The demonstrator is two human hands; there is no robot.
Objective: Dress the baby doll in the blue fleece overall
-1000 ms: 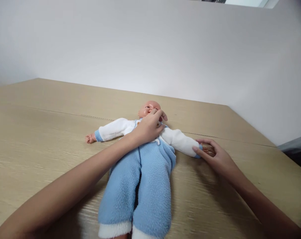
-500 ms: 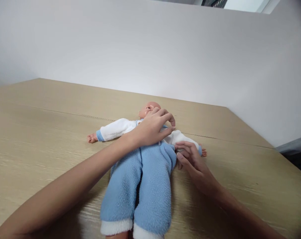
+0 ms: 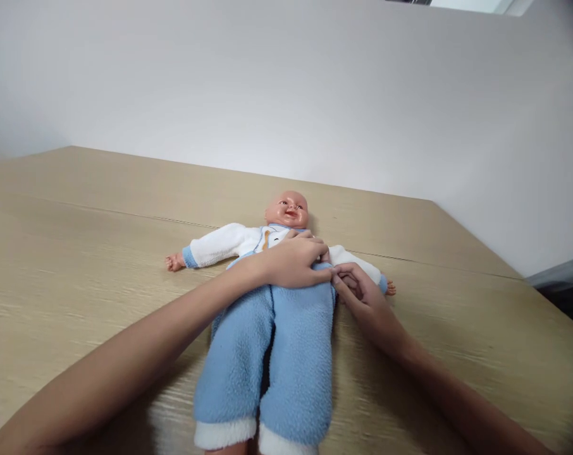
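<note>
A baby doll [image 3: 267,328] lies on its back on the wooden table [image 3: 78,253], head away from me, in a white fleece top and blue fleece trousers. My left hand [image 3: 293,260] rests across the doll's belly at the top of the trousers, fingers curled down on the cloth. My right hand [image 3: 355,287] is at the doll's right-side waist under its sleeve, fingers curled and pinching the blue fabric edge. The two hands meet at the waistband.
A plain white wall [image 3: 286,95] stands behind the table. The table's right edge [image 3: 528,278] drops off to a dark floor area at the far right.
My left hand slid down from the doll's chin to its belly, uncovering the face. My right hand left the doll's outstretched hand and moved in to the waist.
</note>
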